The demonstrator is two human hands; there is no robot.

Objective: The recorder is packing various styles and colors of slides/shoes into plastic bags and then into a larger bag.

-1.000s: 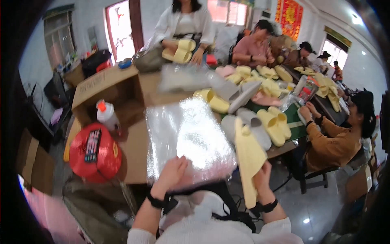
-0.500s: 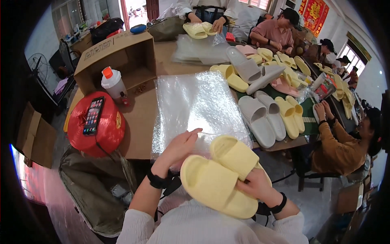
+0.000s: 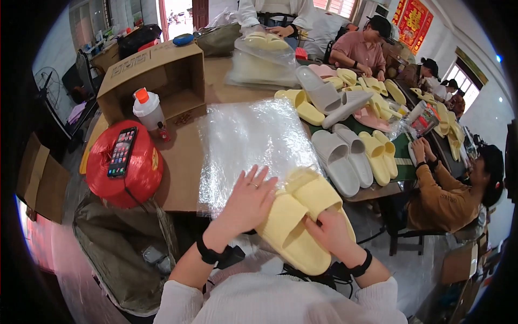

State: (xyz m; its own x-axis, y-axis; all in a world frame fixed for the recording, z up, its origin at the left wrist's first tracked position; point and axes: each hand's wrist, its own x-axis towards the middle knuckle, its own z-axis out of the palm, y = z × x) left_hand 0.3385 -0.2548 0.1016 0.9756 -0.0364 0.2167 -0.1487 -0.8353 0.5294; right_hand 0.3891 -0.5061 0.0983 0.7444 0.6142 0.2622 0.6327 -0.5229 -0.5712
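Observation:
My right hand [image 3: 333, 232] grips a pair of pale yellow slide slippers [image 3: 281, 216], held side by side with its fingers in at the straps. The toe ends point away from me over the near edge of a stack of clear plastic bags [image 3: 253, 129]. My left hand [image 3: 245, 202] is stretched out with its fingers apart, over the near part of the bags and beside the left slipper's toe. Whether its fingertips press on the bags or the slipper, I cannot tell.
Grey slippers [image 3: 340, 162] and yellow slippers [image 3: 377, 156] lie to the right. On the left are a red twine roll [image 3: 108, 186] with a phone [image 3: 123, 151], a bottle [image 3: 148, 113] and a cardboard box [image 3: 121, 86]. Co-workers sit and stand around the tables.
My left hand has spread its fingers and come against or over the left slipper's toe. The slippers have turned, toes swinging farther away from me. Across the table, a co-worker's yellow slippers are now inside a clear bag.

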